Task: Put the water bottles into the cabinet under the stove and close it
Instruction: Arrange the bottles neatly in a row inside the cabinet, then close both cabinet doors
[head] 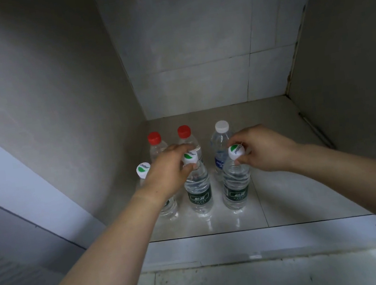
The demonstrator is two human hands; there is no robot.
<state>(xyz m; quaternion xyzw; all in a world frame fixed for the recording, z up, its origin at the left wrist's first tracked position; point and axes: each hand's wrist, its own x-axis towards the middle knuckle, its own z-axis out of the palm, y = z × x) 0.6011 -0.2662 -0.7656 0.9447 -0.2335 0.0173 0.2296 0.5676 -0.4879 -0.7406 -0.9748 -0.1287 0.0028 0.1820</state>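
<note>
Clear plastic bottles, six of them, stand upright on the cabinet floor point(287, 201) in two rows. Back row: two red-capped bottles point(155, 147) at 11 o'clock, one white-capped bottle point(221, 142) at 1. Front row: three green-label ones. Left hand point(169, 169) pinches the cap of the middle green-label bottle point(199, 189); right hand point(260, 149) pinches the cap of the right green-label bottle point(236, 184). The third green-label bottle point(143, 170) sits at 9 o'clock, mostly hidden behind the left wrist. All look full and sealed, so I'd judge them heavy for a cap pinch, with thin walls that dent and feel slick (the neck or waist is the safer hold). Cabinet holds nothing else visible. Door not in view; closing remains.
</note>
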